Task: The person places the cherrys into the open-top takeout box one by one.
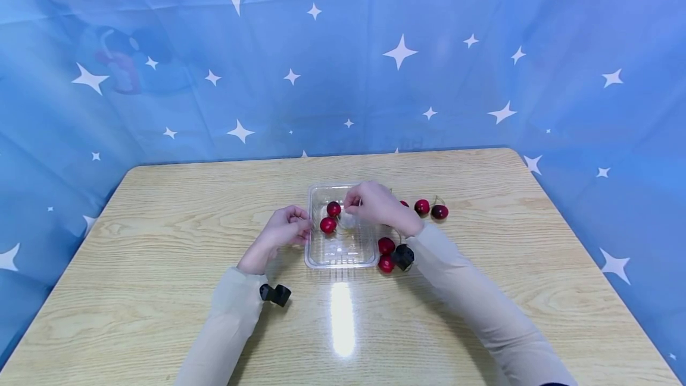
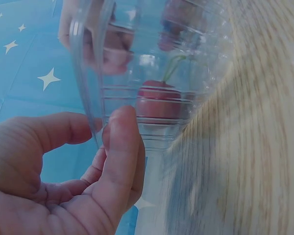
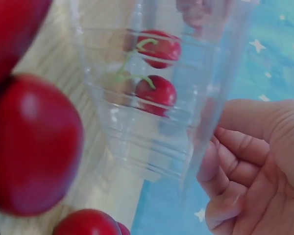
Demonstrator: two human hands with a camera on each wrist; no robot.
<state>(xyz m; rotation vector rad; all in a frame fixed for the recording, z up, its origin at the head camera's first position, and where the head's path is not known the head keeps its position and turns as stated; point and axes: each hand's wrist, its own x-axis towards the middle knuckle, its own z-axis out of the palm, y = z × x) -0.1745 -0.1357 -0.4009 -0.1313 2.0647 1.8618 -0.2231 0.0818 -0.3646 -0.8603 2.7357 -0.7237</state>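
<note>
A clear plastic container [image 1: 343, 266] stands on the table, two red cherries [image 1: 328, 225] with green stems lying inside it. At its left side my left hand [image 1: 286, 228] pinches the rim between thumb and fingers, as the left wrist view shows. My right hand [image 1: 375, 202] is over the container's right half, its fingers loosely curled close to the cherries. No fruit shows in its grasp; the wall partly veils its fingertips in the right wrist view. Below the right wrist, just right of the container, sit two more cherries [image 1: 386, 264].
Farther right on the wooden table [image 1: 161, 267] lie several cherries [image 1: 439, 212], one partly hidden by the right hand. A blue cloth [image 1: 343, 64] with white stars hangs behind the table and along its sides. Light glares off the tabletop in front of the container.
</note>
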